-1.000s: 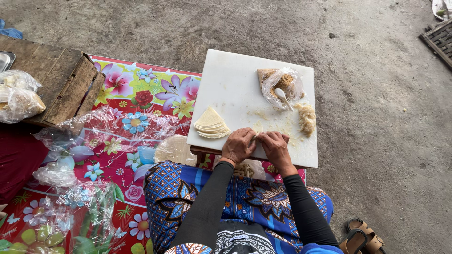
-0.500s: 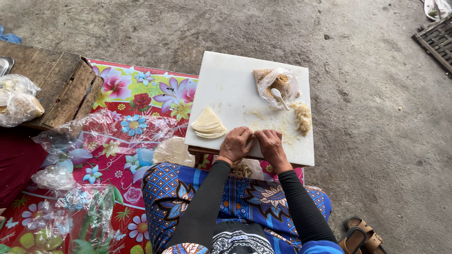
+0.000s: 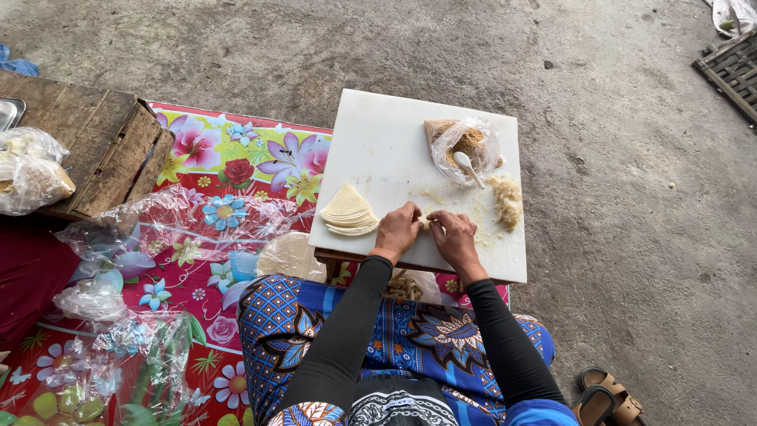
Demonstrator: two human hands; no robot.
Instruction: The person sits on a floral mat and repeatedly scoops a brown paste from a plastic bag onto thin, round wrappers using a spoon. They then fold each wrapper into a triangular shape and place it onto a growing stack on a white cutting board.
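Two hands pinch a small wrapper at the near edge of a white worktop (image 3: 378, 142).

A floral mat (image 3: 236, 158) lies left of the worktop. On the worktop, a wrapper stack (image 3: 348, 211) sits left, a bag (image 3: 465, 144) with a spoon (image 3: 468, 167) far right, filling (image 3: 506, 201) right. The left hand (image 3: 398, 231) and right hand (image 3: 453, 237) meet, fingers clamped on the wrapper (image 3: 426, 223), mostly hidden.

Clear filling bag (image 3: 465, 146) on the white board (image 3: 378, 142); crumpled clear bags (image 3: 31, 170) (contents unclear) on the wooden crate (image 3: 102, 150)
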